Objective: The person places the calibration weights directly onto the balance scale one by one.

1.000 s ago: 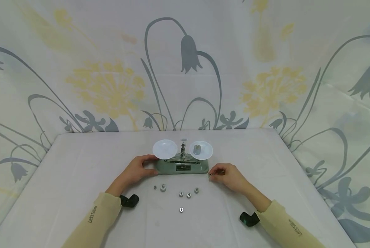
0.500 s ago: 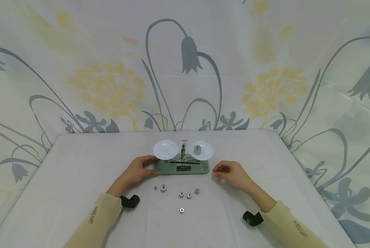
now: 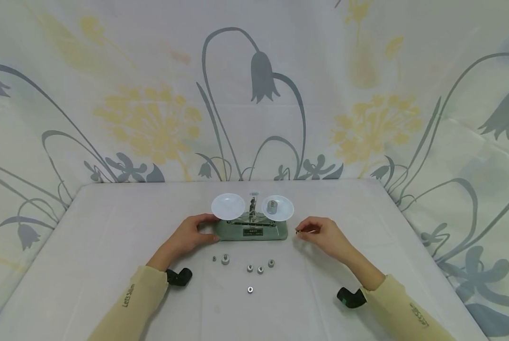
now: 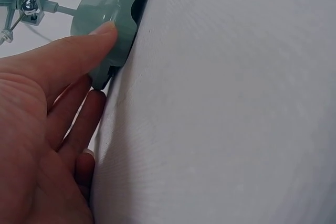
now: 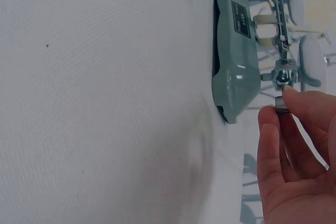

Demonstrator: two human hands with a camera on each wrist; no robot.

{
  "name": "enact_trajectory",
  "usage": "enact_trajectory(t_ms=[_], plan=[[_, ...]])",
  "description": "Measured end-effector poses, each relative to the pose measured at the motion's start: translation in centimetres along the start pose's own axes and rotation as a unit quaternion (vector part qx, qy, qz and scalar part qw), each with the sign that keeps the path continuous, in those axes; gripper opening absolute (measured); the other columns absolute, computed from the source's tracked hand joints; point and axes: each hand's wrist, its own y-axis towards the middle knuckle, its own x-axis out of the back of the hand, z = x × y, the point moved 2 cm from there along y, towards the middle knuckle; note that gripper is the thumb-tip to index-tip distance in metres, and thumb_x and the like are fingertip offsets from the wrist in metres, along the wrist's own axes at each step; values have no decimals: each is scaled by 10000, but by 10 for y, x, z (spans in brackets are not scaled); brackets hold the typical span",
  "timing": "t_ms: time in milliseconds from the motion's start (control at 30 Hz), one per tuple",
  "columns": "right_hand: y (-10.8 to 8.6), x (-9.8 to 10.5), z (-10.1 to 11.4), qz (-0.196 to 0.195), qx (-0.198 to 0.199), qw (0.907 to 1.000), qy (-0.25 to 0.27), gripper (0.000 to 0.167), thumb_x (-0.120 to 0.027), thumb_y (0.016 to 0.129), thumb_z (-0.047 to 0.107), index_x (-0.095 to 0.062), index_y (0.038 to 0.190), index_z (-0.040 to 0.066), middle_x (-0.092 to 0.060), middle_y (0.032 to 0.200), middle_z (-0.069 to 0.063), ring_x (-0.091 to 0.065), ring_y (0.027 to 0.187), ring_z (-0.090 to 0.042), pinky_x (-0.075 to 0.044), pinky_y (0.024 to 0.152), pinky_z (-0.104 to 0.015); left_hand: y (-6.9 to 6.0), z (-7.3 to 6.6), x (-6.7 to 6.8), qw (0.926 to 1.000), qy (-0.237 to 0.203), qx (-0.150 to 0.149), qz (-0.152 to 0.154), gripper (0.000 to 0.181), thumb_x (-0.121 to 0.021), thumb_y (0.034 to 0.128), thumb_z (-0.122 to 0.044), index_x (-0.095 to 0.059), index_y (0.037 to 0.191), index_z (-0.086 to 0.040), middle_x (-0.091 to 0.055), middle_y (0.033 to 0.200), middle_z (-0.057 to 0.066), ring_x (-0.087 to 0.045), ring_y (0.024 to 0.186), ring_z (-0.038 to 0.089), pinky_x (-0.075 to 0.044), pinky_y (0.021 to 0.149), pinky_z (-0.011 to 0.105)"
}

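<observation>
A green balance scale [image 3: 252, 232] with two white pans stands mid-table. My left hand [image 3: 190, 234] holds the left end of its base, thumb on the front; in the left wrist view the thumb [image 4: 79, 51] lies on the green base [image 4: 113, 14]. Beyond the base's right end, my right hand [image 3: 322, 234] pinches a small metal weight [image 5: 282, 104] between thumb and fingertips, raised off the cloth. One larger metal weight [image 3: 272, 207] sits on the right pan [image 3: 285, 210]. The left pan [image 3: 227, 206] bears nothing visible.
Several metal weights stand on the white cloth in front of the scale, among them a wider one [image 3: 225, 259], a tiny one [image 3: 214, 259] and a nearer one [image 3: 250, 289]. A patterned curtain [image 3: 254, 94] hangs behind the table.
My right hand has moved away from the base's front right corner, a little right and farther back, lifting the small weight. My left hand keeps its place on the base.
</observation>
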Motion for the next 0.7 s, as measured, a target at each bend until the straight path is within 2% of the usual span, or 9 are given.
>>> enact_trajectory(t_ms=[267, 500, 700], plan=[[0, 8, 3, -47, 12, 10000, -26, 105, -747, 886, 67, -720, 987, 52, -717, 971, -39, -668, 937, -217, -550, 783, -247, -1, 0, 0, 9999, 63, -34, -81, 524, -832, 797, -135, -649, 1281, -53, -618, 1328, 107, -472, 1333, 332, -323, 1117, 541], [2, 16, 10, -150, 61, 9998, 72, 108, -750, 886, 77, -722, 989, 58, -716, 979, -50, -673, 930, -203, -559, 783, -251, -3, -8, 1, 9994, 266, -159, -135, 497, -830, 800, -118, -659, 1262, -55, -637, 1296, 99, -528, 1273, 324, -414, 1045, 537], [2, 24, 18, -157, 163, 9997, 76, 103, -740, 891, 65, -721, 993, 61, -715, 980, -43, -673, 934, -196, -564, 788, -256, -1, -11, -1, 9997, 101, -193, -89, 496, -814, 801, -63, -643, 1263, -10, -636, 1280, 130, -557, 1224, 317, -488, 990, 451]])
